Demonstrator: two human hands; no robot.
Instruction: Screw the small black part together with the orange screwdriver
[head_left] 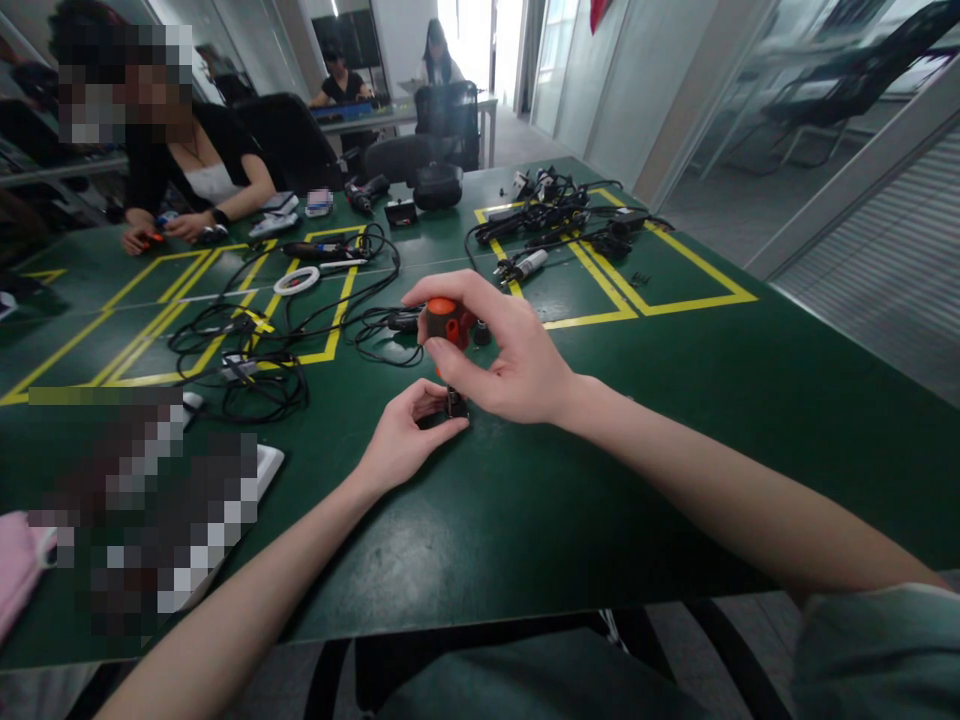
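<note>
My right hand (502, 350) is closed around the handle of an orange and dark grey screwdriver (442, 318), held upright over the table. Below it, my left hand (412, 425) pinches a small black part (456, 408) at the table surface. The screwdriver's lower end meets that part, though the fingers partly hide the contact. Just behind my right hand stands a small dark piece (481, 333), partly covered. A black cylindrical plug end (403, 322) with a thin cable lies beyond my left hand.
The green table (600, 500) carries yellow tape outlines. Tangled black cables (277, 385) lie at left, with a white ring (297, 281) among them. More cables and plugs (540, 215) are heaped at back right. Another person (195, 170) works at the far left, hands on small objects.
</note>
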